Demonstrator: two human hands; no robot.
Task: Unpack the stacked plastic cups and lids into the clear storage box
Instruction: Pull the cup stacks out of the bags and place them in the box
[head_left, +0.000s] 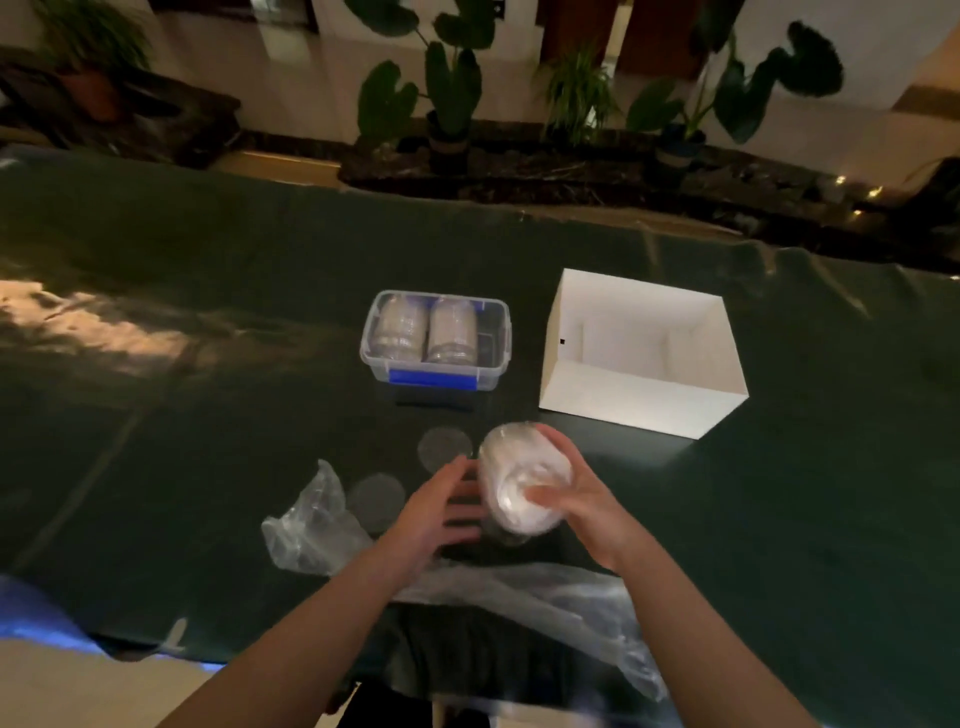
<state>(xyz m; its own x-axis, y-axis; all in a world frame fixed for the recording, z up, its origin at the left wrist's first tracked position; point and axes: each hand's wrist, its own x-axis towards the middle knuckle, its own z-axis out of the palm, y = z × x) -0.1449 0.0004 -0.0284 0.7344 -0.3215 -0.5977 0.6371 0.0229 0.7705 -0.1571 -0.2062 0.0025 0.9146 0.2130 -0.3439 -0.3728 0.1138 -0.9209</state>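
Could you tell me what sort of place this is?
Probably an indoor lobby or lounge, dimly lit: potted plants line a planter bed by the wall, and the work is on a long table under a dark green cloth, holding a storage box.

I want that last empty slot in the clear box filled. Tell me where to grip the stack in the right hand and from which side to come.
Grip the stack of cups around its curved side wall near the middle, left hand coming from the left, opposite the right hand. It is held tilted off the table, so both sides are exposed. The clear storage box has its free slot on the right.
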